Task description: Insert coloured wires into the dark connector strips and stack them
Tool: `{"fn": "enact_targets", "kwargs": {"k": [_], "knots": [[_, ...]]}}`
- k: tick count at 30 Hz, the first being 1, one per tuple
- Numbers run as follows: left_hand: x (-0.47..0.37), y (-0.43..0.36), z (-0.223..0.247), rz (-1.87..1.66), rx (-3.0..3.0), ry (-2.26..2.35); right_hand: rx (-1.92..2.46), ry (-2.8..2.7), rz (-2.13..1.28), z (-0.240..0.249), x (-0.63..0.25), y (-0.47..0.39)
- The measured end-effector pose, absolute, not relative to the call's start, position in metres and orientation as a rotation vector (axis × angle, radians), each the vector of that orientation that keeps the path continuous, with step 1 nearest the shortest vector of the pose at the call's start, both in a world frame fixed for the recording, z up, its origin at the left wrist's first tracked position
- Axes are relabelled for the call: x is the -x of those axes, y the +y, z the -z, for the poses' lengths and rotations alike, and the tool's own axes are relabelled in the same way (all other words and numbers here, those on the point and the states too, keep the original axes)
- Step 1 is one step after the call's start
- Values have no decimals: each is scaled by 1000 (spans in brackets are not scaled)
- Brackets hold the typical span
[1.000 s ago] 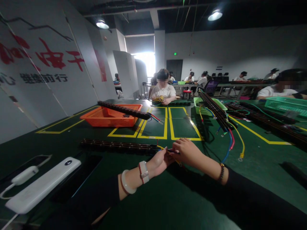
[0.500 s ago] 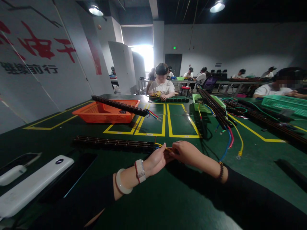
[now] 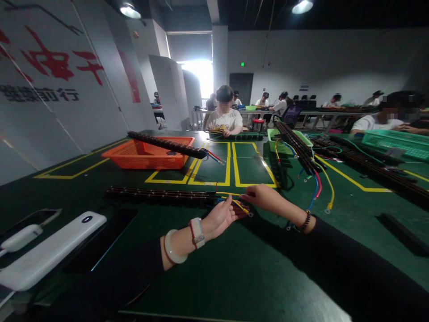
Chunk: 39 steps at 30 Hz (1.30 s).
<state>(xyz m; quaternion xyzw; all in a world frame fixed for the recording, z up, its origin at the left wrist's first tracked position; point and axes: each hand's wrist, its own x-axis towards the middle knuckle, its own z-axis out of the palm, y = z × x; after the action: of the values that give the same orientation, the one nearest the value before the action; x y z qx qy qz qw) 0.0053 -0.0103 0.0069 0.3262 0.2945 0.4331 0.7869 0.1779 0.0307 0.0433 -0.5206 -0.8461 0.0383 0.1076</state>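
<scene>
A long black strip lies across the green table in front of me. Thin yellow, blue and red wires come out of its right end. My left hand is just under that end, palm half turned up, thumb raised, with the wires lying across its curled fingers. My right hand reaches in from the right, fingertips pinched on a yellow wire close to the strip's end. Both wrists wear bracelets, and the left one also wears a watch.
An orange basket with a second black strip laid over it stands at the back left. A green basket and a wired strip are at the back right. A white power bank lies near left. A person works across the table.
My right hand has moved up and away from the left, drawing a yellow wire toward the strip's end. My left hand has loosened and its thumb has lifted. The view has shifted slightly.
</scene>
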Motion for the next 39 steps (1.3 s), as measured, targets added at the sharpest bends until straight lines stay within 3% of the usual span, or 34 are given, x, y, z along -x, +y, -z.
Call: {"fn": "enact_targets", "kwargs": {"k": [9,22,31,39], "knots": [[-3,-6,-4,-908,-666,680,1615,-2496,68,-18,-189,50],[-3,-3,-7,-916,-588,682,1441,-2738,127,-53,-153,-4],[-2,-4,-7,-839,-669,719,1548,-2732,-193,-51,-170,11],[-1,-2,0,-857,-640,744,1487,-2673,-198,-38,-181,26]]}}
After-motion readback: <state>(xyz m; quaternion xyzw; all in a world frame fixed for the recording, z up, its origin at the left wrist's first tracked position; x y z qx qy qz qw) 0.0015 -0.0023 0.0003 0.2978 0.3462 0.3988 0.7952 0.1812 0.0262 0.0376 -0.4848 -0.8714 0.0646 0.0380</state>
